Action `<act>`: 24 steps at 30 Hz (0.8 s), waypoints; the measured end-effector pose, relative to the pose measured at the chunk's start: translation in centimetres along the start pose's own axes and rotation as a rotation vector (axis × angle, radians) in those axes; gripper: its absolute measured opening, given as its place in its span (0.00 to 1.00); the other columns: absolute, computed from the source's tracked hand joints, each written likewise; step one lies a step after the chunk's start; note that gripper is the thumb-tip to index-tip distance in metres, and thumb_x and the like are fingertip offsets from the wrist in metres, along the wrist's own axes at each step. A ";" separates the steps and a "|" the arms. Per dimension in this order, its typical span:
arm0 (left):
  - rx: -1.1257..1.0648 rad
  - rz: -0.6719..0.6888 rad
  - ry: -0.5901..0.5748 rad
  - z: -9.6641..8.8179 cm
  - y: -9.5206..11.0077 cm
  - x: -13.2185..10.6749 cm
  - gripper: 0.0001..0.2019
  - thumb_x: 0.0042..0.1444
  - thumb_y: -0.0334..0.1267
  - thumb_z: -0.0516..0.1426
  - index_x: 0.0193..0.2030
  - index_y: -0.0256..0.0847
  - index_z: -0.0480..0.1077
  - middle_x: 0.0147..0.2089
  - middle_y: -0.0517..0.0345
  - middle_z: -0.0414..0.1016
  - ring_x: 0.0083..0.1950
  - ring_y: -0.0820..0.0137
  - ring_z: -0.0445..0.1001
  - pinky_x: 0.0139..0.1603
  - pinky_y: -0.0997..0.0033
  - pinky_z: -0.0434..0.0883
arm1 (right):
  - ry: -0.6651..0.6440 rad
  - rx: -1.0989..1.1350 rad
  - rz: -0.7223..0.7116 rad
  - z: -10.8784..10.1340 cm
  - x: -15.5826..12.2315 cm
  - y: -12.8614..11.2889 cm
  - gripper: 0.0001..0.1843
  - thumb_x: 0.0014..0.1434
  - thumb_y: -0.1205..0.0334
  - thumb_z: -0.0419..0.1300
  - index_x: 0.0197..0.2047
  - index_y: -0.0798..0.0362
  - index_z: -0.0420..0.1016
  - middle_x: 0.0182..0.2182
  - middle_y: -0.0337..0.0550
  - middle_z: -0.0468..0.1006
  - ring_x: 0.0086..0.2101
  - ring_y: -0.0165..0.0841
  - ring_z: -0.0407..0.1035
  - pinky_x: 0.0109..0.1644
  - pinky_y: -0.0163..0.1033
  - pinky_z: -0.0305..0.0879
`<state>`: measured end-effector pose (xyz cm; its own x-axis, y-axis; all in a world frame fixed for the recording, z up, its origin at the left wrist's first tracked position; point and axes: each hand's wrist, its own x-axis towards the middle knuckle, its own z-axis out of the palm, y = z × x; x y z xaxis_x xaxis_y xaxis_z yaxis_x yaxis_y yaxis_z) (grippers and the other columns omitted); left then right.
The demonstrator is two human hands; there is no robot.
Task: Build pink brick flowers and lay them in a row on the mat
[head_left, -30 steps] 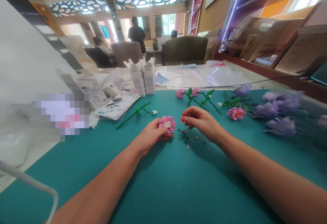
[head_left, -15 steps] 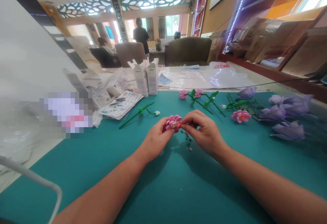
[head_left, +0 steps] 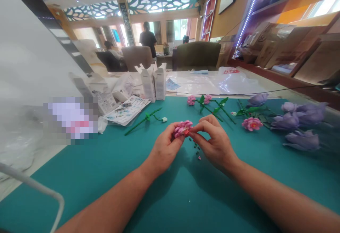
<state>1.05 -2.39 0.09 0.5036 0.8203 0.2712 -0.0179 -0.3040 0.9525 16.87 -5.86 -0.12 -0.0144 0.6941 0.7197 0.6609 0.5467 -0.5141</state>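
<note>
My left hand (head_left: 165, 148) holds a pink brick-built flower head (head_left: 181, 128) tilted on its side just above the teal mat (head_left: 111, 176). My right hand (head_left: 215, 141) pinches a small red piece (head_left: 187, 132) against the flower's underside. Both hands meet at the flower. Several tiny loose pieces (head_left: 197, 148) lie on the mat under my right hand. A green stem with a white bud (head_left: 145, 119) lies to the left beyond my hands.
Pink flowers on green stems (head_left: 205, 104), another pink flower head (head_left: 251, 123) and purple blooms (head_left: 294, 121) lie at the right. Instruction sheets (head_left: 126, 109), white boxes (head_left: 154, 81) and plastic bags sit at the back. Several people and armchairs are far behind.
My right hand moved left from above the loose pieces to the flower, bringing the red piece to it. My left hand tipped the flower from face-up onto its side.
</note>
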 end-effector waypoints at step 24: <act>-0.042 -0.004 0.072 0.8 0.3 -0.3 0.16 0.54 0.39 0.58 0.49 0.38 0.67 0.50 0.51 0.74 0.50 0.65 0.72 0.49 0.69 0.69 | 0.027 0.036 0.037 0.7 -0.5 -0.1 0.06 0.57 0.64 0.57 0.29 0.50 0.64 0.28 0.40 0.63 0.34 0.35 0.61 0.36 0.40 0.61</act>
<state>1.55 -3.15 0.15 0.4408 0.8543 0.2755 -0.0531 -0.2815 0.9581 16.23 -5.95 -0.75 0.0300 0.7018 0.7118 0.6331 0.5377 -0.5568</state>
